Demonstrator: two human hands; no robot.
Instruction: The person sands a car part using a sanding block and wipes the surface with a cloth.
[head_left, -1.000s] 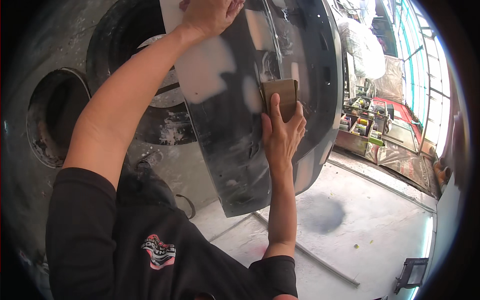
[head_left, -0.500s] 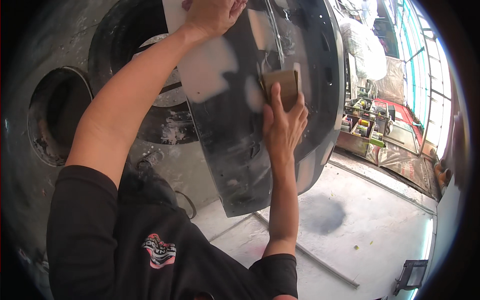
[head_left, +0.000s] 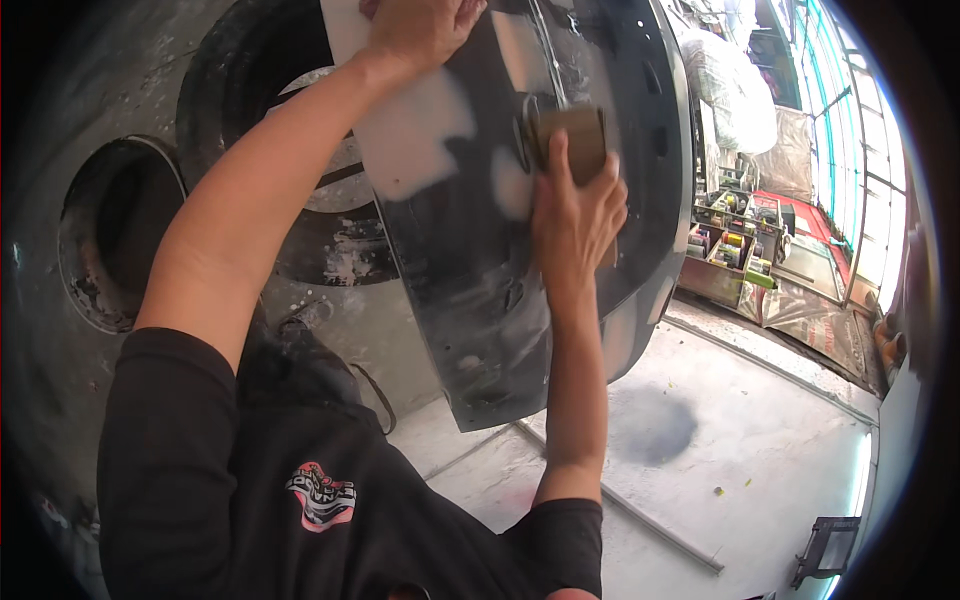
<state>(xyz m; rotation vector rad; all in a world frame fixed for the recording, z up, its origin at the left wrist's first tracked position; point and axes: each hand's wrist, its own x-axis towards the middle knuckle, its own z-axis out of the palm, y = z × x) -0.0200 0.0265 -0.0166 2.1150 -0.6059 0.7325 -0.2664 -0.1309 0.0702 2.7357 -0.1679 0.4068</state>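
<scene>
In front of me is a dark car body panel (head_left: 450, 250), glossy and wet in places, with pale sanded patches. My right hand (head_left: 578, 215) presses a brown piece of sandpaper (head_left: 578, 140), apparently folded or wrapped round a block, onto the panel right of its middle; thumb and fingers grip its near end. My left hand (head_left: 415, 30) is at the panel's upper left, cut by the top edge of the picture. Its fingers are curled round something; only a bit of reddish material shows there, and its kind is hidden.
Tires (head_left: 335, 245) lie behind the panel at left, with a round dark container (head_left: 120, 235) farther left. Open trays of small goods (head_left: 730, 245) and plastic-wrapped bundles (head_left: 730, 100) stand at right. A floodlight (head_left: 830, 550) sits at lower right; a thin bar (head_left: 655, 530) lies on the pale floor.
My right hand has slid the sandpaper a little farther away and slightly right along the panel. My left hand has stayed in nearly the same place.
</scene>
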